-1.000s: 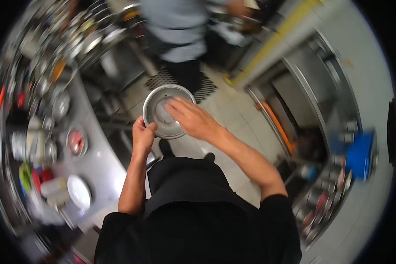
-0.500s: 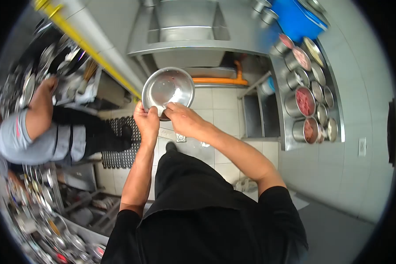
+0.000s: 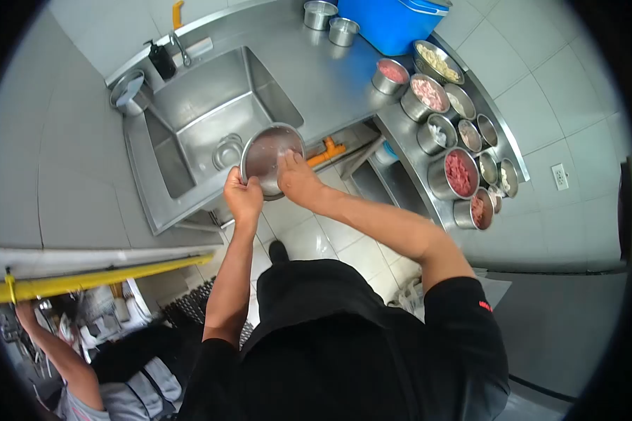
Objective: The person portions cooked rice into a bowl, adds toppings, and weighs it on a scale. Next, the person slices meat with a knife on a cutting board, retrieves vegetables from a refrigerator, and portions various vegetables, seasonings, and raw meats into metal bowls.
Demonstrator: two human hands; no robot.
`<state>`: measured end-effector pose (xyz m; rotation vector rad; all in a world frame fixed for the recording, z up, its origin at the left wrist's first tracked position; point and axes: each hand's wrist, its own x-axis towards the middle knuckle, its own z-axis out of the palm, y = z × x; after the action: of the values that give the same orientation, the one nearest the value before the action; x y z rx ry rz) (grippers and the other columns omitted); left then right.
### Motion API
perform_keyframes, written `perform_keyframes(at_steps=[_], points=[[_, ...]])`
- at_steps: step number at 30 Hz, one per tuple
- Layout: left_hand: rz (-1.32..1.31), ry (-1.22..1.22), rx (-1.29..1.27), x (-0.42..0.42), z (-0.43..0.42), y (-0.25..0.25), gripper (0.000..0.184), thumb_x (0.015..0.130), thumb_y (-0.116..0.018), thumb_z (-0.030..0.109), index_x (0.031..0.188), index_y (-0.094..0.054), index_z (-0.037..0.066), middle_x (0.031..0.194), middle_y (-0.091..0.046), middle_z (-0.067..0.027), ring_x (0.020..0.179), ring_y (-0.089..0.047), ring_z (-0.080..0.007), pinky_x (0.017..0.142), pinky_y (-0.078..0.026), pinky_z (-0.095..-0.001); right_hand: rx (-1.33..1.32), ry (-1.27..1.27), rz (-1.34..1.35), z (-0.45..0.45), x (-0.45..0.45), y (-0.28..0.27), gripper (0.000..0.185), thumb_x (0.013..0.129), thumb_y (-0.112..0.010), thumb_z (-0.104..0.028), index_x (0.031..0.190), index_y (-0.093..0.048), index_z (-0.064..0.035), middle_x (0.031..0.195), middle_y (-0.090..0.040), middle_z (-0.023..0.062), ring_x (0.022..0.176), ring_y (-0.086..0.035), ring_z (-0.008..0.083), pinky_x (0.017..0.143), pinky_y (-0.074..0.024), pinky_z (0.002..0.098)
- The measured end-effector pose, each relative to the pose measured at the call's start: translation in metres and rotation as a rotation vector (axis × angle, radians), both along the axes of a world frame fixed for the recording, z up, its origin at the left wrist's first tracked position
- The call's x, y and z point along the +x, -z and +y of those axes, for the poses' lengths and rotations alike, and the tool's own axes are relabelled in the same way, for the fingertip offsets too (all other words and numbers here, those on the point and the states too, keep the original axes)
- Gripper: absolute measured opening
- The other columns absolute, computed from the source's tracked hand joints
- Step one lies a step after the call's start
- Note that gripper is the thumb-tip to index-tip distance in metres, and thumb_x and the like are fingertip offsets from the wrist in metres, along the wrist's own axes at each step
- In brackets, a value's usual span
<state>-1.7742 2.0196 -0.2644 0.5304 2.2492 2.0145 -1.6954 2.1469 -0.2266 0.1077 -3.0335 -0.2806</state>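
A round metal bowl is held up and tilted in front of me, near the sink's front edge. My left hand is closed on its lower left rim, with the thumb showing on the near side. My right hand reaches over the right side of the bowl. Its fingers are bunched together against the inside wall, and whether they pinch anything there is hidden. Small light specks and a reddish tint show on the bowl's inner surface.
The metal sink lies beyond the bowl, with a tap and a black pump bottle behind it. Metal pots, several holding meat, line the right counter below a blue bin. A co-worker stands lower left.
My view has turned left, bringing the whole sink into sight. The bowl is now tilted in front of the sink. My right hand has moved from the near rim to inside the bowl.
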Motion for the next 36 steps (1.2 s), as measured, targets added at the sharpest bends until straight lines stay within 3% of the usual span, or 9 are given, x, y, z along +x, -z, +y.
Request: perform_keyframes(at_steps=[7,12,16,18,27,28,30,32,36], points=[[0.266,-0.148,-0.073,-0.116,0.041,0.017,0.007,0.074,-0.053,-0.002,0.078,-0.049,0.001,0.061,-0.035,0.0015,0.057,-0.037,-0.0077,0.049,-0.033,-0.0245,-0.553,0.253,-0.186,0.066,-0.021,0.044,0.022,0.068,-0.059,-0.004,0.089,-0.065,-0.0039,0.076,-0.063,0.0206,0.080,-0.063,0.0341,0.069,-0.0495,0.0458],[0.017,-0.156,0.011,-0.163,0.069,0.017,0.014,0.079,-0.058,0.003,0.091,-0.051,0.000,0.080,-0.055,-0.0055,0.068,-0.050,-0.0114,0.056,-0.042,-0.0257,-0.351,0.147,-0.326,0.134,0.007,0.059,0.070,0.070,-0.055,-0.001,0.135,-0.037,-0.0199,0.142,-0.024,0.0186,0.120,-0.043,0.0345,0.078,-0.0492,0.0472],[-0.488,-0.163,-0.111,-0.149,0.081,0.025,0.029,0.075,-0.057,-0.005,0.102,-0.050,0.001,0.089,-0.057,-0.0077,0.068,-0.055,-0.0145,0.057,-0.046,-0.0267,-0.635,0.639,-0.082,0.266,0.014,0.016,0.049,0.072,-0.054,-0.005,0.120,-0.052,-0.0125,0.119,-0.051,0.0196,0.102,-0.056,0.0329,0.078,-0.0494,0.0447],[-0.557,-0.115,-0.104,-0.139,0.088,0.033,0.038,0.072,-0.054,-0.010,0.108,-0.048,0.001,0.088,-0.057,-0.0085,0.067,-0.055,-0.0144,0.058,-0.047,-0.0265,-0.444,0.907,0.069,0.365,0.035,0.006,0.016,0.077,-0.052,-0.013,0.082,-0.065,-0.0042,0.077,-0.065,0.0158,0.074,-0.063,0.0345,0.069,-0.0508,0.0419],[-0.916,-0.032,0.259,-0.100,0.185,0.020,0.063,0.068,-0.041,-0.017,0.129,-0.038,0.001,0.122,-0.046,-0.0165,0.107,-0.053,-0.0321,0.085,-0.051,-0.0455,-0.964,0.682,0.776,0.472,0.070,0.000,0.007,0.065,-0.063,-0.005,0.068,-0.057,-0.0062,0.062,-0.055,0.0071,0.058,-0.053,0.0217,0.055,-0.0442,0.0333],[-0.868,-0.043,0.225,-0.098,0.205,0.005,0.057,0.071,-0.043,-0.014,0.126,-0.039,0.000,0.118,-0.050,-0.0161,0.100,-0.056,-0.0315,0.080,-0.052,-0.0441,-1.170,0.665,0.575,0.441,0.048,0.001,0.010,0.063,-0.059,-0.003,0.072,-0.058,-0.0071,0.071,-0.058,0.0059,0.071,-0.056,0.0212,0.064,-0.0446,0.0380],[-0.783,-0.047,-0.050,-0.113,0.235,-0.012,0.051,0.074,-0.045,-0.011,0.123,-0.040,-0.001,0.112,-0.053,-0.0153,0.094,-0.058,-0.0288,0.076,-0.051,-0.0401,-0.809,0.402,-0.138,0.384,0.006,0.023,0.078,0.064,-0.056,0.000,0.137,-0.034,-0.0170,0.144,-0.025,0.0177,0.131,-0.027,0.0371,0.103,-0.0266,0.0542],[-0.623,-0.002,-0.212,-0.140,0.246,-0.011,0.047,0.076,-0.048,-0.006,0.122,-0.040,-0.003,0.110,-0.054,-0.0159,0.093,-0.058,-0.0281,0.074,-0.052,-0.0391,-0.903,0.378,-0.369,0.360,-0.006,0.015,0.094,0.065,-0.056,0.001,0.145,-0.011,-0.0207,0.149,0.001,0.0204,0.134,-0.012,0.0457,0.105,-0.0179,0.0581],[-0.350,-0.007,-0.452,-0.156,0.268,-0.008,0.043,0.082,-0.059,0.008,0.119,-0.044,-0.008,0.111,-0.053,-0.0176,0.091,-0.059,-0.0243,0.073,-0.052,-0.0342,-0.627,0.685,-0.211,0.429,0.040,0.015,0.071,0.061,-0.066,-0.010,0.126,-0.039,-0.0131,0.129,-0.033,0.0191,0.119,-0.036,0.0372,0.094,-0.0342,0.0490]])
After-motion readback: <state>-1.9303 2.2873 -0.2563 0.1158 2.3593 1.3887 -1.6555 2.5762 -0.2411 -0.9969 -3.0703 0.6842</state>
